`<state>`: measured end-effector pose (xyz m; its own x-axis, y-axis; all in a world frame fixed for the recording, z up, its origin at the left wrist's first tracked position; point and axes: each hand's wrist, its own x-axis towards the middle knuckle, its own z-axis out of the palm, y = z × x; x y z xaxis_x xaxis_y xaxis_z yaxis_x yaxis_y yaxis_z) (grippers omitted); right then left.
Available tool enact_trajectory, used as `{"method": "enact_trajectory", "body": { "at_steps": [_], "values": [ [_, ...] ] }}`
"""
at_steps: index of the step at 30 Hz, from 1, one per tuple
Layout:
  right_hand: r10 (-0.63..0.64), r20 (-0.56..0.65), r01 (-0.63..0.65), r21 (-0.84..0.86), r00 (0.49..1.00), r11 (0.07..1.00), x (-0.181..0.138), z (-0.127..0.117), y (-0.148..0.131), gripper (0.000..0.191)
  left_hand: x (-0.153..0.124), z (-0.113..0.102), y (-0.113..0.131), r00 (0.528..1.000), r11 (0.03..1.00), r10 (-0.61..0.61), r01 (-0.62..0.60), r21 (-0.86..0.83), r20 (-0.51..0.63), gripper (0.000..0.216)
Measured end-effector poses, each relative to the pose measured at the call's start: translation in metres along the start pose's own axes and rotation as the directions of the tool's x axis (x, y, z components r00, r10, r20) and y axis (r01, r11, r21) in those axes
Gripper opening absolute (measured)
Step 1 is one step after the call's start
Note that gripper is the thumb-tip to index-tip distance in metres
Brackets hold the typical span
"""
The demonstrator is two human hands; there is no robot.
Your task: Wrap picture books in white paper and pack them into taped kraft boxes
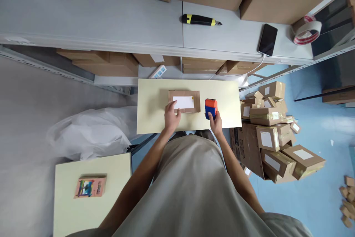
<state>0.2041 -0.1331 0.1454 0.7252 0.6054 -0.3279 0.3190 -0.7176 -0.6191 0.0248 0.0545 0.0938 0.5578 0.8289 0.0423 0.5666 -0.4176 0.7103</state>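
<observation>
Right hand (216,121) is curled around the lower part of a small orange-and-blue block-shaped handheld device (211,109), thumb laid over its blue face, orange end pointing away from the body. Left hand (172,118) is partly spread, thumb and fingers apart, with nothing gripped; its fingertips lie at the near left corner of a flat brown cardboard box (196,102). Whether they press on the box cannot be told. Box position: flat on a pale yellow rectangular tabletop (152,105), left of the device and apart from it. On its upper face, a white rectangular label (183,102) with a small yellow patch at the far right corner.

Beyond the tabletop, on a light grey shelf (111,15): a black-and-yellow utility knife (201,20), a black smartphone (267,40) with a white cable attached, and a roll of tape (307,31). Right side: a heap of labelled brown cartons (267,115).
</observation>
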Motion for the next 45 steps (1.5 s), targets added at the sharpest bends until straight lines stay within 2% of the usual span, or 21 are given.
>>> {"method": "enact_trajectory", "body": {
  "at_steps": [2, 4, 9, 14, 18, 21, 25, 28, 32, 35, 38, 41, 43, 45],
  "values": [
    [0.013, -0.015, -0.013, -0.027, 1.0, 1.0, -0.005, -0.013, 0.001, 0.072, 0.006, 0.004, 0.03, 0.991, 0.991, 0.11, -0.103, -0.086, 0.076, 0.046],
    [0.004, 0.003, -0.004, -0.071, 1.0, 0.997, -0.007, -0.027, 0.003, 0.068, 0.013, 0.007, 0.063, 0.976, 0.969, 0.197, -0.18, -0.171, 0.091, 0.041],
    [-0.163, 0.024, 0.165, -0.185, 0.986, 0.969, 0.005, -0.069, 0.02, 0.053, 0.027, 0.014, 0.142, 0.942, 0.904, 0.336, -0.317, -0.287, 0.019, 0.03],
    [-0.333, -0.034, 0.318, -0.218, 0.942, 0.923, 0.034, -0.119, 0.048, 0.05, 0.041, 0.033, 0.21, 0.92, 0.874, 0.39, -0.383, -0.298, -0.037, 0.022],
    [-0.392, -0.087, 0.365, -0.222, 0.916, 0.904, 0.061, -0.168, 0.068, 0.05, 0.062, 0.057, 0.264, 0.901, 0.869, 0.429, -0.431, -0.243, -0.062, 0.024],
    [-0.421, -0.138, 0.385, -0.228, 0.897, 0.895, 0.083, -0.212, 0.077, 0.048, 0.084, 0.074, 0.306, 0.869, 0.846, 0.488, -0.493, -0.206, -0.076, 0.027],
    [-0.465, -0.217, 0.411, -0.254, 0.858, 0.876, 0.12, -0.274, 0.079, 0.046, 0.122, 0.091, 0.357, 0.81, 0.795, 0.575, -0.586, -0.155, -0.114, 0.029],
    [-0.492, -0.287, 0.418, -0.284, 0.822, 0.863, 0.151, -0.314, 0.076, 0.048, 0.162, 0.099, 0.387, 0.788, 0.781, 0.593, -0.613, -0.119, -0.167, 0.037],
    [-0.502, -0.372, 0.407, -0.308, 0.781, 0.86, 0.184, -0.351, 0.071, 0.05, 0.239, 0.117, 0.408, 0.777, 0.778, 0.603, -0.623, -0.08, -0.181, 0.05],
    [-0.502, -0.402, 0.413, -0.292, 0.766, 0.863, 0.195, -0.365, 0.068, 0.049, 0.3, 0.142, 0.408, 0.788, 0.788, 0.61, -0.614, -0.045, -0.085, 0.054],
    [-0.499, -0.401, 0.423, -0.267, 0.769, 0.866, 0.196, -0.37, 0.068, 0.049, 0.336, 0.167, 0.397, 0.831, 0.831, 0.556, -0.555, -0.024, 0.032, 0.055],
    [-0.504, -0.386, 0.431, -0.263, 0.773, 0.863, 0.193, -0.368, 0.073, 0.047, 0.339, 0.178, 0.387, 0.86, 0.865, 0.502, -0.502, -0.029, 0.089, 0.06],
    [-0.512, -0.388, 0.434, -0.275, 0.767, 0.858, 0.19, -0.364, 0.078, 0.046, 0.324, 0.174, 0.387, 0.877, 0.878, 0.477, -0.471, -0.09, 0.065, 0.061],
    [-0.524, -0.387, 0.443, -0.284, 0.758, 0.85, 0.185, -0.359, 0.084, 0.046, 0.296, 0.162, 0.392, 0.893, 0.875, 0.449, -0.435, -0.211, 0.021, 0.057]
  ]
}}
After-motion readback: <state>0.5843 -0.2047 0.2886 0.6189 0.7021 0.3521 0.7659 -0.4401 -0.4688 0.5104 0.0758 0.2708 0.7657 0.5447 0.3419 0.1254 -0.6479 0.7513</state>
